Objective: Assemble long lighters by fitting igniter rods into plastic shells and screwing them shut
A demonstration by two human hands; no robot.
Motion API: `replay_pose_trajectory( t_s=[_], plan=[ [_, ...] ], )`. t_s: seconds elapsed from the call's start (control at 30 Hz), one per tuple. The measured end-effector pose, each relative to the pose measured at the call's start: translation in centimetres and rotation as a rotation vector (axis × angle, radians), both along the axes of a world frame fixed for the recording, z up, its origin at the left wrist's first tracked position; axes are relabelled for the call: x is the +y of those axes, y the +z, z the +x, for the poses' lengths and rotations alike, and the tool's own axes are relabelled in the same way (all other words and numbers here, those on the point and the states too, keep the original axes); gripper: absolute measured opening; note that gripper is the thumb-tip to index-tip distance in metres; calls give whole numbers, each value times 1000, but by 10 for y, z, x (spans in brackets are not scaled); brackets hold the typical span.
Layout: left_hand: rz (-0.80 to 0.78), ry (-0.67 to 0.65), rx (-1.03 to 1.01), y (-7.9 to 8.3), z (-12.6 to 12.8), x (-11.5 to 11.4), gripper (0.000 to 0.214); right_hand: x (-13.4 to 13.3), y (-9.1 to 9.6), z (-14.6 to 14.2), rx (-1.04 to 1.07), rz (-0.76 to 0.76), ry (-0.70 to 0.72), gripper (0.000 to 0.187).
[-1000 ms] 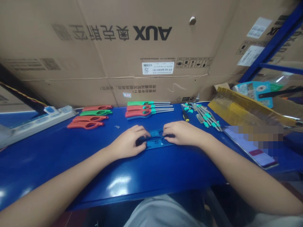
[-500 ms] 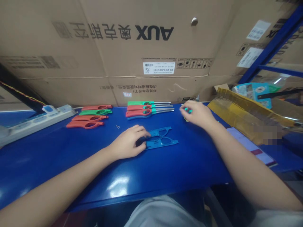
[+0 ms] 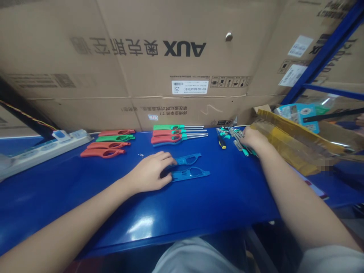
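My left hand [image 3: 153, 170] rests on the table with its thumb and fingers bent around the left ends of two blue lighter casing halves, an upper half [image 3: 189, 159] and a lower half [image 3: 193, 173]. They lie side by side with their trigger loops pointing right. My right hand [image 3: 253, 138] reaches into a pile of metal and teal lighter parts [image 3: 237, 142] at the back right. Its fingers are curled down at the pile's right side, and what lies between them is hidden. A black and yellow screwdriver [image 3: 221, 142] lies left of the pile.
Assembled lighters [image 3: 167, 133] with metal tubes lie at the back middle. Red and green casings [image 3: 106, 144] are at the left, near a white power strip [image 3: 68, 142]. Tiny metal pieces [image 3: 141, 155] lie behind my left hand. A taped cardboard box [image 3: 284, 140] borders the right.
My right hand has moved right across the parts pile, uncovering the screwdriver and loose parts. My left hand stays on the blue halves; the view has shifted slightly.
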State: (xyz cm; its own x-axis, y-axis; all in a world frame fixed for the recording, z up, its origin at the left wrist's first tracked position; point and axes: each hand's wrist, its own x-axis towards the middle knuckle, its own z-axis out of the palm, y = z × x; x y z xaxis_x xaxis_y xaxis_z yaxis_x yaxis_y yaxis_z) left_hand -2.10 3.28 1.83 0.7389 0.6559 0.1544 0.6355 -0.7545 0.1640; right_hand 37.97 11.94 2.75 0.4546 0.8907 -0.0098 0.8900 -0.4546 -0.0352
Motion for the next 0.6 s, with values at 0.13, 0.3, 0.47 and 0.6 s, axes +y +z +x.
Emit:
replay_pose_trajectory(
  t_s=[0.13,0.3,0.47,0.6],
  plan=[
    [9,11,5,1,-1,0,31,-1,1,-1,34,16,3,40],
    [3,31,29,3,-2,0,30,-8,10,-6,66,109,34,29],
    [5,50,69,6,-4,0,31,-19,23,-21,114,248,163,27],
    [13,69,109,7,-6,0,32,-29,27,-34,164,272,274,14]
  ],
)
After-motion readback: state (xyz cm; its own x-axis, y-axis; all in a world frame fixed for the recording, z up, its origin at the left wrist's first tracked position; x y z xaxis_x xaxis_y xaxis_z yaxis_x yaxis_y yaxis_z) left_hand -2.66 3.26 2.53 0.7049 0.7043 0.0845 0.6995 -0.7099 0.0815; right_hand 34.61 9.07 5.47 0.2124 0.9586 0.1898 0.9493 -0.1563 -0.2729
